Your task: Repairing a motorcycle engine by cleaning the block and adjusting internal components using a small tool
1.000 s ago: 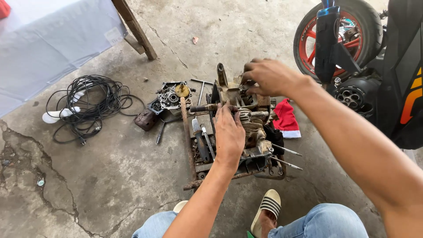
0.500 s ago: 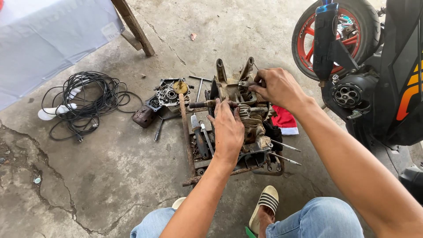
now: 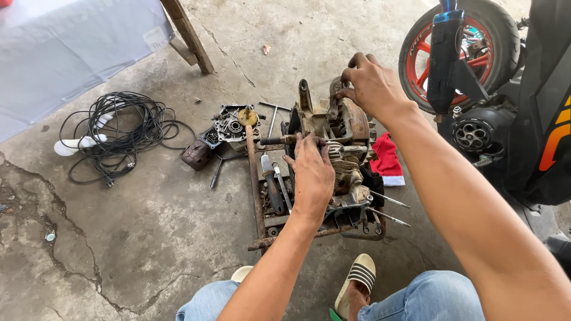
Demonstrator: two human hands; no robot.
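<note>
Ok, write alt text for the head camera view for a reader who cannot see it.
Both hands rest on a greasy engine block sitting on a rusty metal frame on a concrete floor: the left hand on its middle, the right hand on its far top. A coiled black cable lies at left, a motorbike wheel at right.

Hands: two – left hand (image 3: 313,178) and right hand (image 3: 372,83), both on the engine.
Engine block: one (image 3: 339,142), rusty, on a metal frame (image 3: 257,196) on the concrete floor (image 3: 137,238).
Engine cover: one (image 3: 232,126), lying loose just left of the frame.
T-handle wrenches: two – one (image 3: 272,116) above the frame, one (image 3: 217,169) below the cover.
Screwdrivers on the frame: one (image 3: 281,184) made out; others cannot be told.
Cable coils: one (image 3: 116,134), black, toward the floor's left edge.
Red cloths: one (image 3: 386,160), right of the engine.
Sandals: two – striped one (image 3: 355,282), pale one (image 3: 241,273).
Scooter wheels: one (image 3: 458,50), red-rimmed, top right corner.
</note>
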